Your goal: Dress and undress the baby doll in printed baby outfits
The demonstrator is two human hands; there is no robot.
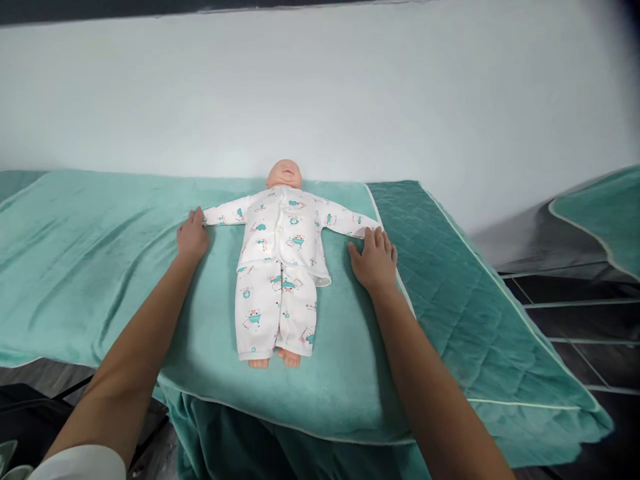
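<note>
So there's one baby doll (285,175) lying face up on a light green blanket (200,313), arms spread wide, head toward the wall (320,93). It's got two pieces of clothing on, both white with little teal and red prints: one shirt (281,227) and one pair of pants (277,310). Two bare hands in view. The left hand (193,235) is at the end of one sleeve, and the right hand (376,259) is at the end of the other, fingers a bit spread. Can't tell if either one is actually pinching the cuff.

Two feet poke out of the pants, but the doll's own hands are hidden. The darker quilted cover (450,293) is partly under the blanket, and another green cloth (605,217) gets cut off at the right edge. Black stuff at lower left is cut off too, hard to make out. No brand or label I can read; the prints are too small.
</note>
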